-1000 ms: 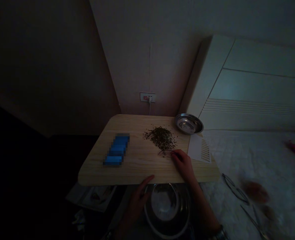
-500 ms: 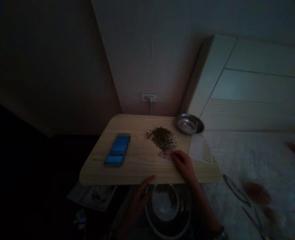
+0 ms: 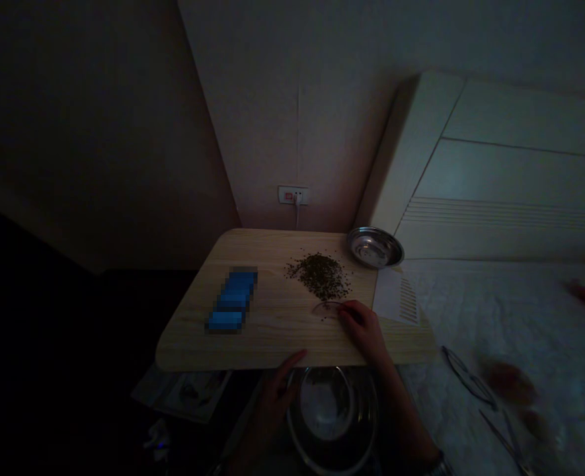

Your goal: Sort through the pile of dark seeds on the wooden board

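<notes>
My right hand (image 3: pixel 364 327) rests on the wooden table (image 3: pixel 272 330), fingers pinched on a small clear curved piece (image 3: pixel 326 307) at the near edge of a pile of small dark seeds (image 3: pixel 322 274). My left hand (image 3: pixel 275 390) grips the rim of a metal bowl (image 3: pixel 329 413) held below the table's front edge, thumb against the edge. The room is dim.
A small steel dish (image 3: pixel 374 246) sits at the table's far right corner. A blurred blue object (image 3: pixel 233 301) lies at the left, a white paper (image 3: pixel 396 297) at the right edge. Glasses (image 3: pixel 465 375) and tweezers lie on the bed. A wall socket (image 3: pixel 293 195) is behind.
Nothing has visibly moved apart from a slight shift of the camera; both hands stay where they were.
</notes>
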A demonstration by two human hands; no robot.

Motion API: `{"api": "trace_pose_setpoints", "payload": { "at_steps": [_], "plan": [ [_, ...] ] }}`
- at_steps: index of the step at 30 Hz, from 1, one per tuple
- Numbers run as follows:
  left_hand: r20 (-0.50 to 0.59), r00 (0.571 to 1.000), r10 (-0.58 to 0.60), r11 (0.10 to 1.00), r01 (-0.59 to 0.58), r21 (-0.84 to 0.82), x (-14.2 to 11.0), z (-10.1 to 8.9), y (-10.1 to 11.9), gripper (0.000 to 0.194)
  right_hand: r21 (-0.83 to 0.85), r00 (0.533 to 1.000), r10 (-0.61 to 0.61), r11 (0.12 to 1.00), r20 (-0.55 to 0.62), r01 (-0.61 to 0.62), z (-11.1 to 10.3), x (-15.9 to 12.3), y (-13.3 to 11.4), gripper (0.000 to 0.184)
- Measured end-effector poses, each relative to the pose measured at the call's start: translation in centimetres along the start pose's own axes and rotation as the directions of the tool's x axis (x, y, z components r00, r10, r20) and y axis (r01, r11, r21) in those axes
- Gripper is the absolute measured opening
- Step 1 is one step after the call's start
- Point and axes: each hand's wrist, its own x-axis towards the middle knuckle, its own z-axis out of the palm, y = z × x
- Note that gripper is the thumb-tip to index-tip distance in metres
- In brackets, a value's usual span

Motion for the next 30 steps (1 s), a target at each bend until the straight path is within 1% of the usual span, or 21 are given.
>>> {"api": "trace_pose_setpoints", "payload": {
  "at_steps": [4, 9, 11, 17, 21, 25, 30],
  "plan": [
    [-0.017, 1.000, -0.018, 0.999, 0.019, 0.026, -0.1, -0.1, 0.6, 0.051, 0.023, 1.000, 0.003, 1.000, 0.004, -0.003, 0.0, 0.0, 0.0, 0.016],
    [-0.011, 0.999, -0.041, 0.999, 0.041, 0.010, -0.4, -0.1, 1.4, 0.050, 0.024, 1.000, 0.013, 1.000, 0.015, -0.014, 0.0, -0.1, 0.2, 0.015],
    [-0.004, 0.999, -0.047, 0.999, 0.047, -0.002, -0.5, -0.1, 1.3, 0.050, 0.029, 1.000, 0.014, 0.999, 0.018, -0.014, 0.0, -0.1, 0.2, 0.014],
    [0.006, 1.000, 0.000, 0.999, 0.001, -0.036, -0.2, 0.0, 0.6, 0.050, 0.020, 1.000, 0.008, 1.000, 0.012, -0.008, 0.0, -0.1, 0.3, 0.013],
    [-0.008, 1.000, -0.016, 1.000, 0.016, -0.010, -0.2, -0.1, 1.1, 0.049, 0.036, 1.000, 0.015, 0.999, 0.004, -0.016, 0.0, -0.1, 0.3, 0.013],
    [-0.014, 0.999, -0.034, 0.999, 0.034, 0.008, -0.5, -0.1, 1.7, 0.048, 0.002, 1.000, 0.006, 1.000, 0.013, -0.006, 0.0, -0.1, 0.2, 0.014],
    [-0.017, 0.999, -0.029, 1.000, 0.029, 0.010, -0.3, -0.1, 1.2, 0.046, 0.006, 1.000, -0.004, 1.000, 0.024, 0.004, 0.0, -0.1, 0.0, 0.015]
  ]
}}
